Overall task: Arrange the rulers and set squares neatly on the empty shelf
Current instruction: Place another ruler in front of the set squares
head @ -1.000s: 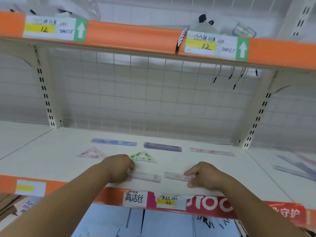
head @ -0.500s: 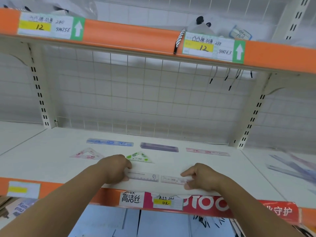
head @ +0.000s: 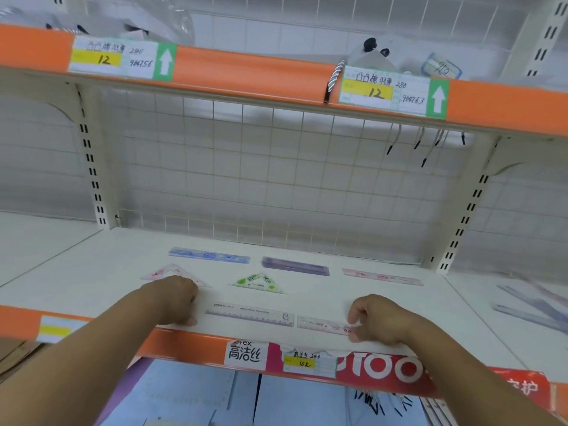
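On the white shelf (head: 92, 284) a clear ruler (head: 250, 315) and a short pink ruler (head: 322, 326) lie end to end near the front edge. My right hand (head: 379, 321) pinches the short pink ruler's right end. Just left of the clear ruler, my left hand (head: 175, 299) rests on the shelf with fingers loosely curled, holding nothing. Behind them lie a pink set square (head: 167, 272), partly hidden by my left hand, and a green set square (head: 258, 282). In the back row are a blue ruler (head: 209, 255), a purple ruler (head: 295, 265) and a long pink ruler (head: 382, 276).
A wire grid backs the shelf, and slotted uprights (head: 92, 167) stand at both sides. An orange-edged upper shelf (head: 252, 69) with price labels hangs overhead. Several loose rulers (head: 534, 309) lie on the neighbouring shelf to the right. The shelf's orange front edge carries labels.
My left hand has let go of the clear ruler's left end and drawn a little to the left. The right hand stays at the short pink ruler's end.
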A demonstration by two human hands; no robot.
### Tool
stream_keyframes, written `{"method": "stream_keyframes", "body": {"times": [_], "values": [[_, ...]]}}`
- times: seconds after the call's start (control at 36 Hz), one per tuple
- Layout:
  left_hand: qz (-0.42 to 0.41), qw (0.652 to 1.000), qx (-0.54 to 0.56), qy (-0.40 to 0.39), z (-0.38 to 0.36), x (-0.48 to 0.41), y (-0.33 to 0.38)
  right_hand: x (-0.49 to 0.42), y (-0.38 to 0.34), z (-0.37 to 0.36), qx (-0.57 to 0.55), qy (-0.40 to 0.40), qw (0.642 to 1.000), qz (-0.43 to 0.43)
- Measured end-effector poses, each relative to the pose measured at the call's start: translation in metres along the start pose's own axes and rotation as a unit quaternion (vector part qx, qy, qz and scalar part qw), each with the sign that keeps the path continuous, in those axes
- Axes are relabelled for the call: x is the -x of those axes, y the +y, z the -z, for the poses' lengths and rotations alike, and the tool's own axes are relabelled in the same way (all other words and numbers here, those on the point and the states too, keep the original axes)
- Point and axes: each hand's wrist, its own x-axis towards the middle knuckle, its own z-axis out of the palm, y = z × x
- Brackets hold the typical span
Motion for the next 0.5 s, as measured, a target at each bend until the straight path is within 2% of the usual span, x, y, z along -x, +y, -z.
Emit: {"method": "stream_keyframes", "body": {"times": [0.5], "values": [[-0.002,1.0,0.023,-0.004,0.0045,0.0045,0.0102,-0.0002,-0.0104,0.0003,0.091,-0.005,0.996,0.017]]}}
